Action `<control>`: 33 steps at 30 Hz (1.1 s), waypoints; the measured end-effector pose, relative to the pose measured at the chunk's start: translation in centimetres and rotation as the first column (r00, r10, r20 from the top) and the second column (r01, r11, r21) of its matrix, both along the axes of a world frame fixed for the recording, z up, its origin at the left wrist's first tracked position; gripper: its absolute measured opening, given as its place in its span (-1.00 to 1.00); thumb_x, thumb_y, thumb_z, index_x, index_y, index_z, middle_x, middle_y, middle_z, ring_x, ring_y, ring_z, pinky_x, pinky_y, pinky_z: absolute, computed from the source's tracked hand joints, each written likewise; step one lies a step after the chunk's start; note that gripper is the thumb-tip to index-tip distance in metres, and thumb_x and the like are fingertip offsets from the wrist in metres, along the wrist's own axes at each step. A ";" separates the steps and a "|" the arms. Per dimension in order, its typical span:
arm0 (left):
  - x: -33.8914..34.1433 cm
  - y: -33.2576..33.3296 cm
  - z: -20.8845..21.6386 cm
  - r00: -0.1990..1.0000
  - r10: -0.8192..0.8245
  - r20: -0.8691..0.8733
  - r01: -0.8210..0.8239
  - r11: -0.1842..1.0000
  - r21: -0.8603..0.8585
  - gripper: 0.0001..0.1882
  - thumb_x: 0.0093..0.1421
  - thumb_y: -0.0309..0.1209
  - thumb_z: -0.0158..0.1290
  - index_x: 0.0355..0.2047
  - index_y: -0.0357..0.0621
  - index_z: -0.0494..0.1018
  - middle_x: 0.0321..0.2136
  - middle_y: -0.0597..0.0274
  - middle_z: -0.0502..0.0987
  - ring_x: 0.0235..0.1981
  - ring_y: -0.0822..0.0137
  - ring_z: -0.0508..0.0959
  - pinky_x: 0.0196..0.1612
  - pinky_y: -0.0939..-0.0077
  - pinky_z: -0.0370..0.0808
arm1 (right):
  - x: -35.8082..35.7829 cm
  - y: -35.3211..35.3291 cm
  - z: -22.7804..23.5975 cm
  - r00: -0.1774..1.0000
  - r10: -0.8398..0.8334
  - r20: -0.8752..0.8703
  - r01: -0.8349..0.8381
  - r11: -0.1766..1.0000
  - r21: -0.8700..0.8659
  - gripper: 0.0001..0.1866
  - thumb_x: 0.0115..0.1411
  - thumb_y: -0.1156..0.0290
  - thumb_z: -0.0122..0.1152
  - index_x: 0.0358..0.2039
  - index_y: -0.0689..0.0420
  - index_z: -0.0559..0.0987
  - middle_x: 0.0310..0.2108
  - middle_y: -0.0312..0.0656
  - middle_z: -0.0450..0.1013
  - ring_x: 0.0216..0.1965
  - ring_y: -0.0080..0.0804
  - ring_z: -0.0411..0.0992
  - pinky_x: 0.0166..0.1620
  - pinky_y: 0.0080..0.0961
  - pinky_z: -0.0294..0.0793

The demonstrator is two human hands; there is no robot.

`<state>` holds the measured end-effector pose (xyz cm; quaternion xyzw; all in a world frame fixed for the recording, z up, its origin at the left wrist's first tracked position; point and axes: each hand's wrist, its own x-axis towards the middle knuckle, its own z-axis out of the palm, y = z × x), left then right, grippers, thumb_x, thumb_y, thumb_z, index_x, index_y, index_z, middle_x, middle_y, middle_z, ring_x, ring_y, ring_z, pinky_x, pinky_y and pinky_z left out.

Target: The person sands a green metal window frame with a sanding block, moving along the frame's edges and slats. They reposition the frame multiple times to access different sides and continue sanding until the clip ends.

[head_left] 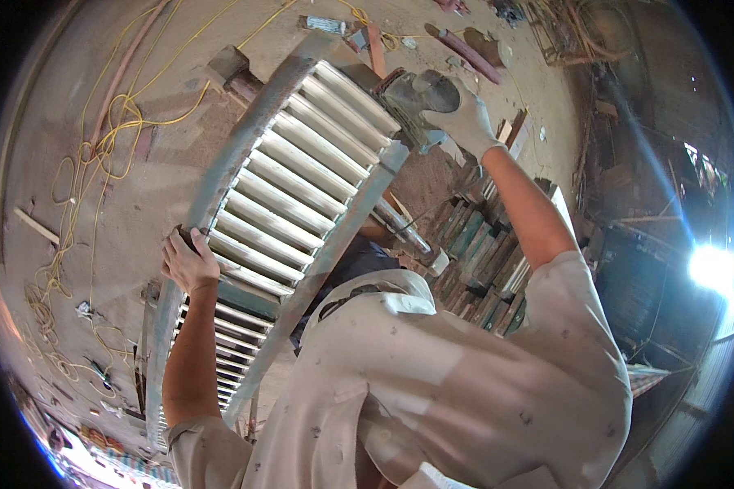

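A long louvred shutter panel (pixel 294 175) with pale slats and a grey-green frame lies slanted in front of me. My left hand (pixel 189 261), bare, grips the panel's left rail about halfway down. My right hand (pixel 465 122), in a light work glove, holds a hand-held power tool (pixel 412 98) pressed against the panel's upper right corner. My pale, speckled shirt fills the lower middle of the view.
A yellow cord (pixel 106 147) loops over the dusty concrete floor at left. Stacked grey-green wooden pieces (pixel 477 253) lie to the right under my arm. Scrap wood and red strips (pixel 469 53) are scattered at the top. Bright glare comes from the right.
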<state>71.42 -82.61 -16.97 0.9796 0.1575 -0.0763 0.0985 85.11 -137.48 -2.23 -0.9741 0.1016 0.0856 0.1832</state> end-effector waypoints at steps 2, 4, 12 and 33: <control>0.2 0.0 0.0 1.000 -0.007 0.014 0.007 1.000 -0.017 -0.43 0.49 0.07 -0.13 0.23 -0.08 0.46 0.11 0.03 0.55 0.18 -0.09 0.50 0.23 -0.16 0.30 | 2.4 1.5 -0.1 0.997 0.067 0.038 -0.066 0.997 -0.033 -0.02 0.00 0.07 0.63 0.39 0.20 0.44 0.21 0.05 0.58 0.23 -0.09 0.57 0.32 -0.25 0.49; 0.1 0.1 0.1 1.000 -0.005 0.016 0.006 1.000 -0.027 -0.43 0.49 0.08 -0.13 0.22 -0.08 0.47 0.09 0.03 0.55 0.17 -0.09 0.50 0.23 -0.15 0.30 | 5.6 3.0 -0.7 0.992 0.119 0.037 -0.120 0.993 0.022 -0.03 0.00 0.04 0.63 0.38 0.18 0.46 0.20 0.05 0.59 0.22 -0.07 0.57 0.31 -0.25 0.50; 0.1 0.1 0.6 1.000 0.012 0.027 -0.010 0.997 -0.074 -0.47 0.48 0.01 -0.10 0.22 -0.09 0.48 0.11 0.01 0.56 0.20 -0.07 0.48 0.26 -0.14 0.27 | 17.9 11.3 -0.8 0.917 0.392 0.071 -0.393 0.919 -0.001 -0.01 -0.05 -0.04 0.57 0.40 0.04 0.46 0.17 0.12 0.59 0.19 0.10 0.57 0.27 -0.13 0.53; -0.2 0.6 -0.8 0.998 -0.026 0.051 0.028 0.999 -0.021 -0.44 0.50 0.06 -0.14 0.23 -0.10 0.46 0.16 0.04 0.55 0.22 -0.09 0.49 0.24 -0.18 0.31 | 5.4 0.9 -0.1 0.989 0.146 -0.025 -0.144 0.988 0.063 -0.03 0.02 0.09 0.63 0.39 0.22 0.44 0.24 0.05 0.55 0.28 -0.16 0.51 0.37 -0.32 0.42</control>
